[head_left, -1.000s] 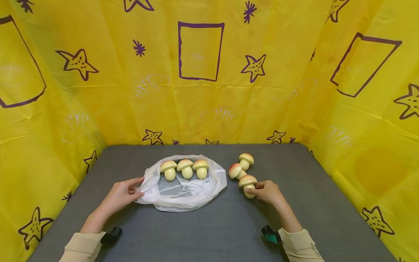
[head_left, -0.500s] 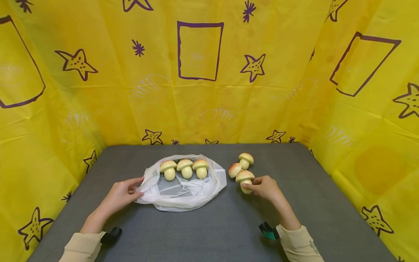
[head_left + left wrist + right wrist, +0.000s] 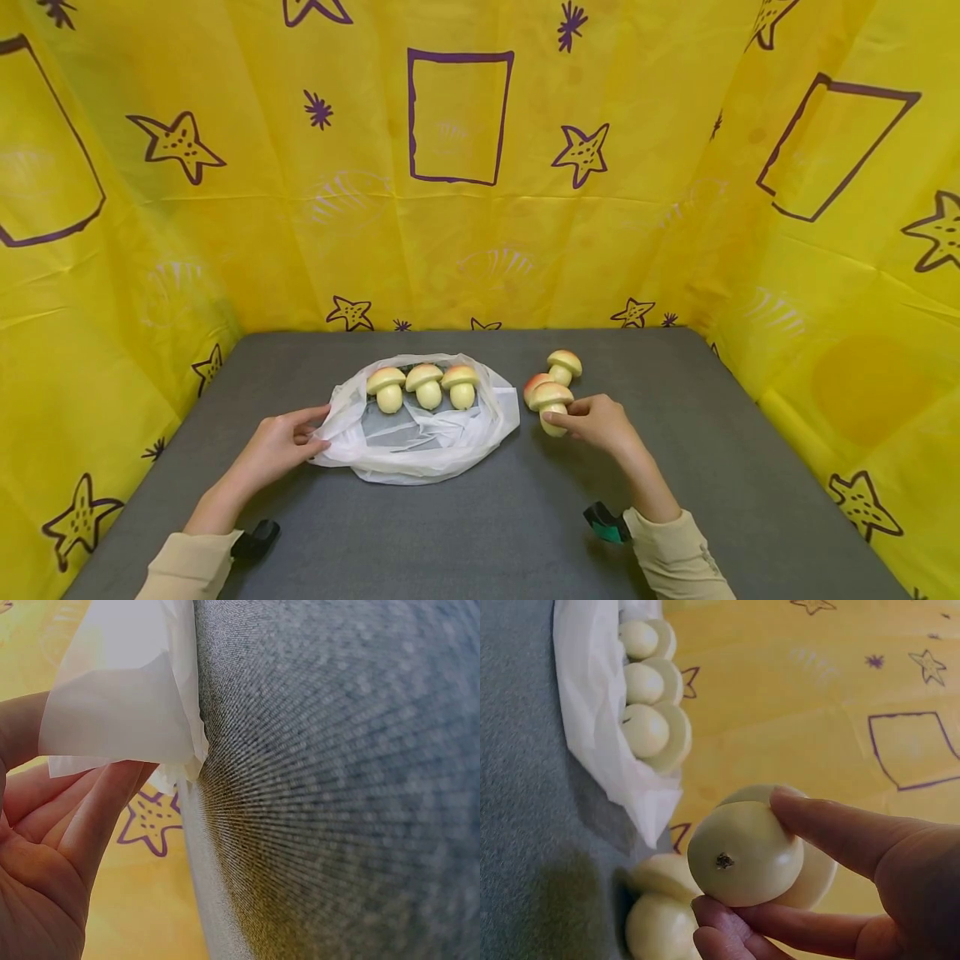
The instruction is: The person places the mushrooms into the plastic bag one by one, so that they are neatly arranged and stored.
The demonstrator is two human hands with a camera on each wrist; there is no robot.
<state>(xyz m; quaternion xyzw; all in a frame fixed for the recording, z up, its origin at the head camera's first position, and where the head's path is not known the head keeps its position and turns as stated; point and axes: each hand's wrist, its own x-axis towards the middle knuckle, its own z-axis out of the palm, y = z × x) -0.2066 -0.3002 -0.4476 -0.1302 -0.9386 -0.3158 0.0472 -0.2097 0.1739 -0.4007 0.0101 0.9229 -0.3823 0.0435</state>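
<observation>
My left hand [image 3: 276, 448] pinches the left edge of a white plastic bag [image 3: 408, 467], its mouth spread wide on the table. In the left wrist view the thin film of the bag [image 3: 120, 705] passes between thumb and fingers. Three toy mushrooms [image 3: 426, 388] with orange-tinged caps stand in a row at the bag's far side. To the right of the bag, my right hand [image 3: 600, 425] holds another toy mushroom [image 3: 553, 405] by its stem between thumb and fingers. The right wrist view shows that stem's round base [image 3: 742, 855] with a dark spot.
Behind the held mushroom are two more toy mushrooms, one farther back [image 3: 564, 365] and one partly hidden [image 3: 536, 387]. The dark grey table [image 3: 435, 542] is enclosed by yellow patterned cloth [image 3: 480, 233] at the back and sides.
My right hand has lifted the toy mushroom and moved left with it, so it now overlaps the one behind. The left hand and the bag have stayed in place.
</observation>
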